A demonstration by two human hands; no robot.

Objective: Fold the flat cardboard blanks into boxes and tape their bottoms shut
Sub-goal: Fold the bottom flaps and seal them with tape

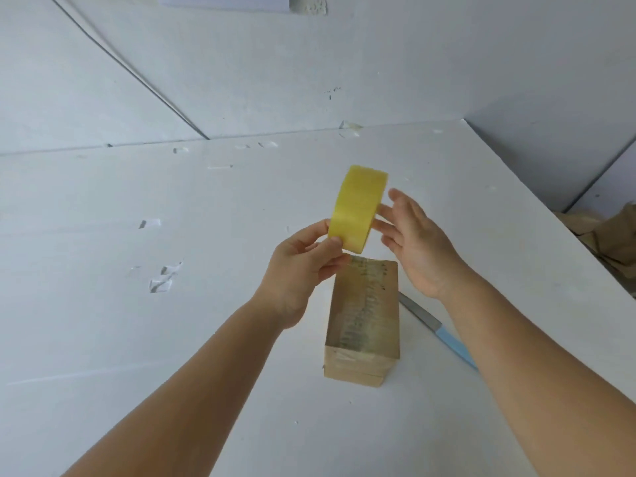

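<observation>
A small brown cardboard box (363, 321) stands on the white table (172, 339), with a strip of clear tape running along its upper face. Above its far end I hold a yellow roll of tape (358, 208) on edge. My left hand (306, 266) pinches the roll's lower rim between thumb and fingers. My right hand (416, 242) has its fingers stretched out straight, their tips touching the roll's right side.
A knife with a light blue handle (444, 335) lies on the table just right of the box, partly under my right forearm. Scraps of clear tape (161, 280) dot the table's left and back. Brown cardboard (612, 235) lies off the table's right edge.
</observation>
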